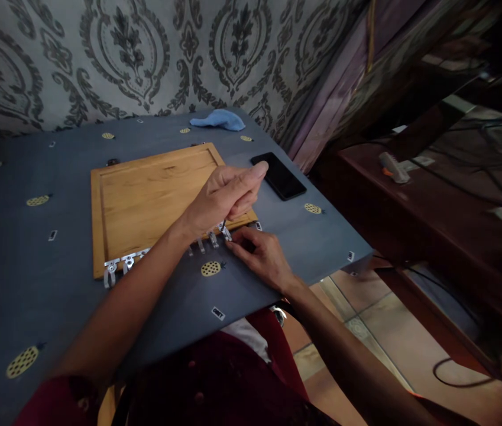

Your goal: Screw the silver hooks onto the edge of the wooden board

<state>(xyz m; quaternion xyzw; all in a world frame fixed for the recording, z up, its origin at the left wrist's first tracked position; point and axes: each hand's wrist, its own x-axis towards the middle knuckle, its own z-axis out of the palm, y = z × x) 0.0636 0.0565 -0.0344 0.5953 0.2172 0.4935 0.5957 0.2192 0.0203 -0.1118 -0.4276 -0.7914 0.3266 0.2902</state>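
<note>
A wooden framed panel [153, 189] lies flat on the cloth-covered table. Along its near edge runs a metal hook rail [129, 260] with several hooks, its middle covered by my left forearm. My left hand [226, 198] is closed in a fist above the rail's right end. From beneath the fist comes the thin dark shaft of a screwdriver [223, 225], pointing down at the rail; its handle is hidden inside the hand. My right hand [262, 254] rests at the panel's near right corner, thumb and forefinger pinching the end hook of the rail.
A black phone [279, 176] lies right of the panel, and a blue cloth [218, 120] at the table's back edge. Patterned wallpaper [180, 59] rises behind. To the right stands a dark red desk [388, 195] with cables on it, across a strip of tiled floor [366, 313].
</note>
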